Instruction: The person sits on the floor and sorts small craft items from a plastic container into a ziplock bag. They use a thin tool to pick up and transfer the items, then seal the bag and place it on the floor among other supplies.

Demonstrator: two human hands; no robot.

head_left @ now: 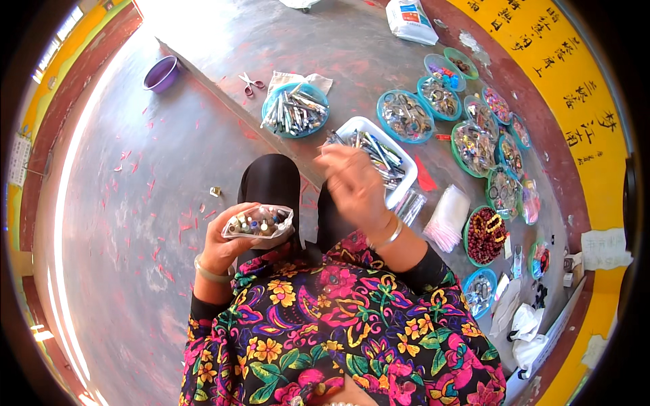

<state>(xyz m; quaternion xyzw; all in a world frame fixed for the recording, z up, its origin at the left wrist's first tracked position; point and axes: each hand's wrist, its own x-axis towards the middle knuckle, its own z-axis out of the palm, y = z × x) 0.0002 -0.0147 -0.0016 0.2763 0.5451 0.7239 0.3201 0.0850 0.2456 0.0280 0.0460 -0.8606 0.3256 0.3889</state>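
My left hand point(229, 238) is wrapped round a clear plastic box point(288, 229). Ends of several pens show in its open top, pale, blue and dark. Over the near left corner of a white basin point(405, 177) hangs my right hand point(355, 183), with a silver bangle on the wrist. Motion smears its fingers, so I cannot make out whether anything is in them. Many loose pens point(386, 161) lie in the basin, partly hidden behind this hand. A blue basket point(266, 122) heaped with pens stands beyond my knees.
Red-handled scissors point(254, 86) and a purple basin point(161, 74) are on the floor ahead. To the right are round baskets of small goods point(406, 116), a basket of dark red beads point(483, 237) and a stack of clear bags point(447, 218). A white sack point(412, 24) stands far off.
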